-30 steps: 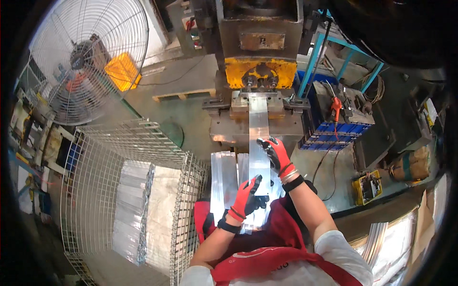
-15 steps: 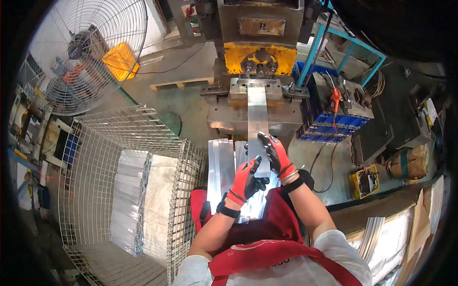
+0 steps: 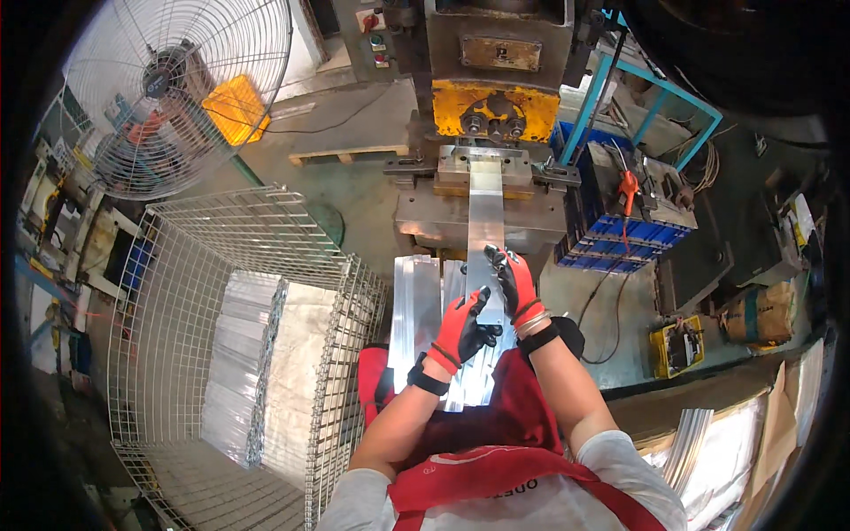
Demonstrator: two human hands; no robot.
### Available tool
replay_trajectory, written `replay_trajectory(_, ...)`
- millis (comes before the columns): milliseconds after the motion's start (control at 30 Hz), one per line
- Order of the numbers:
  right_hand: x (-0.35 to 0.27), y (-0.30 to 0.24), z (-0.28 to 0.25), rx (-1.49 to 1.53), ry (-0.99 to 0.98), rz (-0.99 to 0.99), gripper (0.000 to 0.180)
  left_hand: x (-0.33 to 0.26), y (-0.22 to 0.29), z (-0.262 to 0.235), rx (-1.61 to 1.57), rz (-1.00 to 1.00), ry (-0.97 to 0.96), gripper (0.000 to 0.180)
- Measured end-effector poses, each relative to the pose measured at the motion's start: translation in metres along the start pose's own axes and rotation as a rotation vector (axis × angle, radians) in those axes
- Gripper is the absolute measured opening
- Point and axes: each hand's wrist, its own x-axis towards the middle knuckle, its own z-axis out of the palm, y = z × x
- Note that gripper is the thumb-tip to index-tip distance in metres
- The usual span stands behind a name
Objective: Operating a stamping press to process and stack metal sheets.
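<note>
A long flat silvery metal strip [image 3: 485,212] reaches from my hands to the die block [image 3: 450,166] of a press [image 3: 496,111], its far end resting at the die. My left hand [image 3: 461,333], in a red glove with black fingers, grips the near end of the strip at its left edge. Higher up on the right edge, my right hand [image 3: 514,287], gloved the same way, holds the strip with its thumb and fingers. Under the strip, stacks of similar metal strips [image 3: 416,301] lie in front of me, partly hidden by my hands.
On the left stands a wire mesh cage [image 3: 350,332] holding more strips, with a large fan [image 3: 164,84] beyond it. Blue crates [image 3: 611,243] carry tools and an orange-red air gun [image 3: 628,188] at right. A yellow basket [image 3: 662,358] sits on the floor.
The whole view has shifted slightly, so the scene sits a little farther right. Both hands keep their hold on the strip, which shows no clear movement relative to the press.
</note>
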Motion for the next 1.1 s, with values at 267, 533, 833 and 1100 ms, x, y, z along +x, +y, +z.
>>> replay_trajectory(267, 0.002, 0.003, -0.004, 0.042, -0.028, 0.030, 0.024, 0.004, -0.001, -0.006, 0.035, -0.038, 0.009, 0.026)
replay_trajectory(533, 0.004, 0.004, 0.003, 0.121, 0.055, 0.087, 0.018, 0.005, -0.003, -0.011, 0.031, -0.041, -0.020, 0.028)
replay_trajectory(833, 0.001, 0.008, 0.001, 0.106, 0.051, -0.004, 0.018, -0.002, 0.004, 0.002, 0.008, -0.056, 0.009, 0.030)
replay_trajectory(1100, 0.009, 0.011, -0.010, 0.012, -0.059, 0.015, 0.024, 0.007, -0.003, -0.011, 0.067, 0.026, -0.101, 0.026)
